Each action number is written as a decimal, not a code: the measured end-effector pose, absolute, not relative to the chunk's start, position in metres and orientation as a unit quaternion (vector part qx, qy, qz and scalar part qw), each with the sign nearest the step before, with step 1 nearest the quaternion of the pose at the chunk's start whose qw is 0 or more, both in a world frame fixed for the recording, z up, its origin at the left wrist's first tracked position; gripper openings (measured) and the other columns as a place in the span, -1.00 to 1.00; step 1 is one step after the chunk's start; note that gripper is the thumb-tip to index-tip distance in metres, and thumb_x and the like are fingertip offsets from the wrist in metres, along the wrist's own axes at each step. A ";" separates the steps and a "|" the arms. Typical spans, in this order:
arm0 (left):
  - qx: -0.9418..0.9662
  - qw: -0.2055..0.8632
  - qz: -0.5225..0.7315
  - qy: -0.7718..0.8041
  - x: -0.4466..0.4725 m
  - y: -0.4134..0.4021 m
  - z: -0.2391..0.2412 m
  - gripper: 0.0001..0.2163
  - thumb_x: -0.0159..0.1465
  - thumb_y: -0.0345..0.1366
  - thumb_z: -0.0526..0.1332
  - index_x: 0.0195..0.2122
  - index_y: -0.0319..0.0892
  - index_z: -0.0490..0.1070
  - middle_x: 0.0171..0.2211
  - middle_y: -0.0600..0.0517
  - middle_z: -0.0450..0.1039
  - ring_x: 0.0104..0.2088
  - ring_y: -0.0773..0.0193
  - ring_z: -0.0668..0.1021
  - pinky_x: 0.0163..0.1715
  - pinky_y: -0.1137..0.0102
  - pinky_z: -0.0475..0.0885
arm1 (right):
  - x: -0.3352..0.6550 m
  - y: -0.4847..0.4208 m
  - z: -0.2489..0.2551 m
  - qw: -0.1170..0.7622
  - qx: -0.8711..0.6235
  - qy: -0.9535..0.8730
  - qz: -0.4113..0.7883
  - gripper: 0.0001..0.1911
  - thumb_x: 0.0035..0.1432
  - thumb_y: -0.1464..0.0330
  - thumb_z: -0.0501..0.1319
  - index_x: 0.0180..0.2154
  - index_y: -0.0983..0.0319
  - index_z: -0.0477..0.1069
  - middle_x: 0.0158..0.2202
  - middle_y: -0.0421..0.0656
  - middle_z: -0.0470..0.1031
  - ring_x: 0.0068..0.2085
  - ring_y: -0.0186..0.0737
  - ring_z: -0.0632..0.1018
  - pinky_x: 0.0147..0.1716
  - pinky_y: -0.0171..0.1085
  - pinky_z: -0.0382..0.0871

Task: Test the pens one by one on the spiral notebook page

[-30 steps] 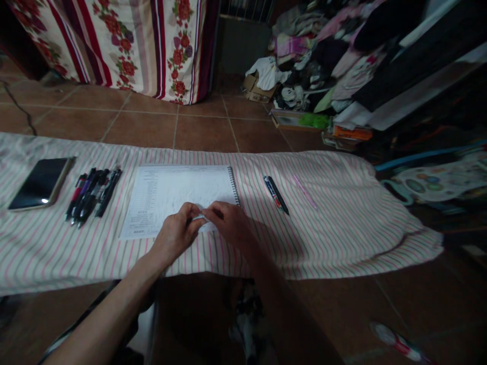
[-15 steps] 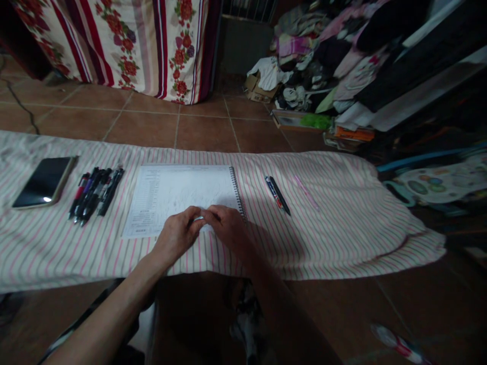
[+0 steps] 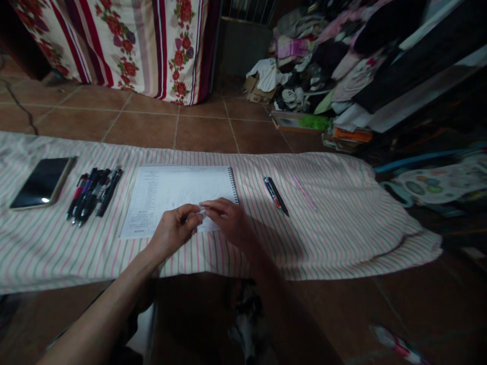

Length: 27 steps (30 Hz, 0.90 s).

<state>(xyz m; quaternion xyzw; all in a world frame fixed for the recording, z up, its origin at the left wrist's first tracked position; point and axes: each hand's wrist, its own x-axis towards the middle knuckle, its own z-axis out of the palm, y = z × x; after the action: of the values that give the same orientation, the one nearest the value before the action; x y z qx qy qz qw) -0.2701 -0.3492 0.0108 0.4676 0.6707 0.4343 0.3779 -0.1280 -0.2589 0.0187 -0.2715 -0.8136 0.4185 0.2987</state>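
My left hand [image 3: 177, 224] and my right hand [image 3: 229, 219] meet over the lower part of a spiral notebook [image 3: 178, 183]. The fingers of both are pinched together on a small whitish piece [image 3: 202, 211], mostly hidden, whose kind I cannot make out. Beneath them the notebook lies flat, its coil on the right edge and faint marks on the page. To the right of my right hand rest a black pen [image 3: 279, 196] and a patterned pen [image 3: 271, 189], side by side. A thin pink stick [image 3: 305, 193] lies beyond them.
A striped cloth [image 3: 350, 218] covers the low table. On its left side are a bundle of several pens [image 3: 91, 195] and a phone [image 3: 41, 182]. Past the table are a tiled floor [image 3: 144, 119], a floral curtain [image 3: 152, 45] and heaped clothes [image 3: 300, 56].
Both hands have shifted slightly, with the right fingers raised and straightened a little across the small piece. The pens, phone and notebook keep their places on the cloth.
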 end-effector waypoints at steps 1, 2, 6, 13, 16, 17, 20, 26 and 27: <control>0.465 0.391 0.438 0.663 -0.270 -0.349 0.010 -0.74 0.19 -0.11 0.16 -0.24 -0.20 0.40 -0.61 0.12 0.36 -0.62 0.42 0.34 -0.61 0.50 0.23 | -0.128 -0.259 0.019 0.301 -0.259 -0.817 0.418 -0.82 0.12 0.45 0.17 -0.24 0.20 0.50 -0.33 -0.16 0.53 -0.28 -0.32 0.52 -0.26 -0.33 0.36; 0.462 0.401 0.441 0.657 -0.270 -0.349 0.010 -0.74 0.19 -0.11 0.16 -0.25 -0.20 0.39 -0.61 0.12 0.36 -0.62 0.42 0.33 -0.62 0.51 0.22 | -0.128 -0.259 0.019 0.305 -0.250 -0.819 0.416 -0.84 0.11 0.47 0.17 -0.27 0.21 0.51 -0.33 -0.16 0.54 -0.27 -0.32 0.52 -0.24 -0.32 0.36; 0.467 0.402 0.460 0.639 -0.270 -0.348 0.010 -0.76 0.18 -0.17 0.18 -0.18 -0.15 0.29 -0.64 0.20 0.29 -0.64 0.43 0.31 -0.62 0.52 0.20 | -0.128 -0.259 0.023 0.300 -0.256 -0.821 0.413 -0.86 0.10 0.49 0.19 -0.32 0.22 0.51 -0.37 -0.17 0.54 -0.31 -0.33 0.52 -0.28 -0.33 0.36; 0.510 0.366 0.421 0.655 -0.271 -0.352 0.014 -0.79 0.21 -0.16 0.14 -0.23 -0.13 0.19 -0.61 0.22 0.26 -0.61 0.43 0.33 -0.55 0.49 0.23 | -0.128 -0.262 0.024 0.241 -0.284 -0.853 0.366 -0.88 0.11 0.46 0.19 -0.32 0.25 0.52 -0.39 -0.17 0.51 -0.35 -0.34 0.49 -0.31 -0.34 0.30; 0.527 0.342 0.391 0.672 -0.271 -0.354 0.014 -0.80 0.22 -0.15 0.12 -0.23 -0.13 0.19 -0.57 0.19 0.30 -0.58 0.41 0.36 -0.52 0.47 0.25 | -0.129 -0.264 0.024 0.217 -0.298 -0.865 0.341 -0.87 0.13 0.43 0.18 -0.34 0.25 0.51 -0.39 -0.16 0.51 -0.34 -0.32 0.49 -0.30 -0.34 0.27; 0.534 0.330 0.382 0.678 -0.271 -0.354 0.015 -0.80 0.22 -0.15 0.12 -0.23 -0.13 0.19 -0.55 0.17 0.32 -0.56 0.40 0.37 -0.50 0.46 0.26 | -0.130 -0.265 0.025 0.207 -0.305 -0.867 0.336 -0.87 0.14 0.42 0.17 -0.36 0.24 0.50 -0.39 -0.17 0.51 -0.33 -0.31 0.48 -0.30 -0.33 0.26; 0.548 0.305 0.367 0.687 -0.271 -0.355 0.015 -0.80 0.21 -0.14 0.13 -0.24 -0.13 0.21 -0.51 0.14 0.36 -0.53 0.39 0.39 -0.48 0.45 0.27 | -0.131 -0.267 0.027 0.179 -0.331 -0.863 0.337 -0.85 0.15 0.37 0.15 -0.38 0.24 0.48 -0.41 -0.19 0.51 -0.36 -0.32 0.47 -0.34 -0.34 0.22; 0.565 0.282 0.348 0.693 -0.270 -0.357 0.016 -0.82 0.24 -0.15 0.10 -0.24 -0.12 0.19 -0.43 0.09 0.44 -0.47 0.33 0.48 -0.43 0.43 0.30 | -0.135 -0.271 0.027 0.143 -0.362 -0.888 0.245 -0.72 0.23 0.27 0.07 -0.45 0.25 0.41 -0.47 -0.17 0.48 -0.42 -0.32 0.44 -0.43 -0.32 0.09; 0.568 0.279 0.346 0.692 -0.269 -0.357 0.017 -0.82 0.23 -0.16 0.11 -0.23 -0.11 0.18 -0.38 0.06 0.46 -0.42 0.31 0.51 -0.41 0.43 0.31 | -0.136 -0.272 0.026 0.138 -0.361 -0.894 0.227 -0.69 0.24 0.27 0.04 -0.46 0.26 0.40 -0.46 -0.16 0.48 -0.42 -0.31 0.44 -0.44 -0.31 0.08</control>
<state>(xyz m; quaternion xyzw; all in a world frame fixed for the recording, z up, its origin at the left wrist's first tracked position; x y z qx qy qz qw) -0.2692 -0.3569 0.0165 0.5684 0.6923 0.3461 0.2791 -0.1360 -0.2717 0.0263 -0.3615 -0.8939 0.2267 0.1377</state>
